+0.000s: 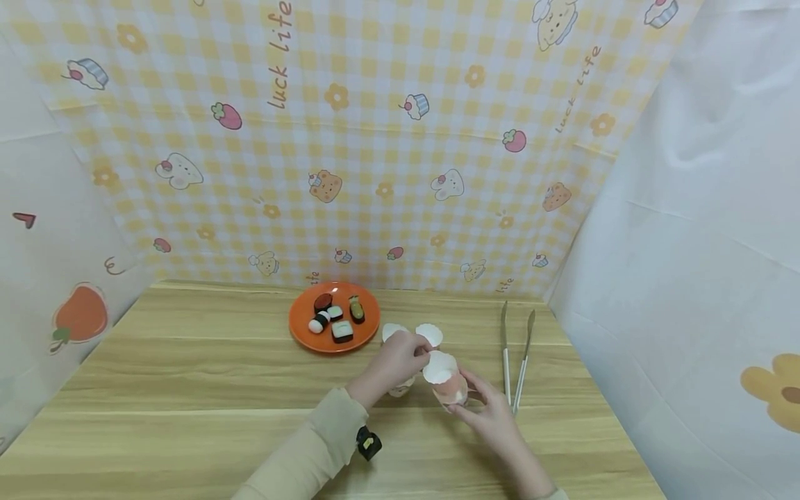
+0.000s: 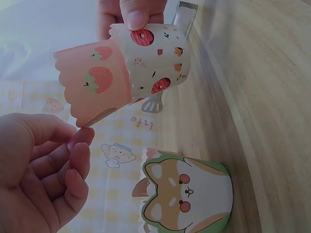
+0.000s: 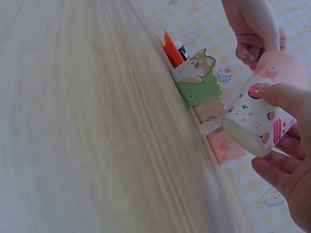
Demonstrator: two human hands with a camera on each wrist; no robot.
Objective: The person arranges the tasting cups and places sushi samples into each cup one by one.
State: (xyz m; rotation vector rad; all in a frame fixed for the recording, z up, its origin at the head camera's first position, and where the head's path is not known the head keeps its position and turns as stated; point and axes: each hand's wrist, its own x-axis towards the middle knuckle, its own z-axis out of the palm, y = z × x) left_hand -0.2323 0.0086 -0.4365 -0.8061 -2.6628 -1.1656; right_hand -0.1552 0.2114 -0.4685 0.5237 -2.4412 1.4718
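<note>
Evidently pink cup (image 2: 90,80) part-way inside white cup (image 2: 160,63), long axes roughly in line, tilted, base off desk (image 1: 187,417). Left hand (image 1: 396,361) nearer the pink: grip pinching its rim. Right hand (image 1: 490,410) clasps the white from the right. Any pull likely along that axis. Tongs (image 1: 507,375) right, orange plate (image 1: 365,333) left; checked cloth (image 1: 375,153) behind.

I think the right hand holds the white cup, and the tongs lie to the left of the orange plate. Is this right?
Not quite: the tongs lie right of the orange plate, as the head view shows. The right hand does hold the white cup.
</note>
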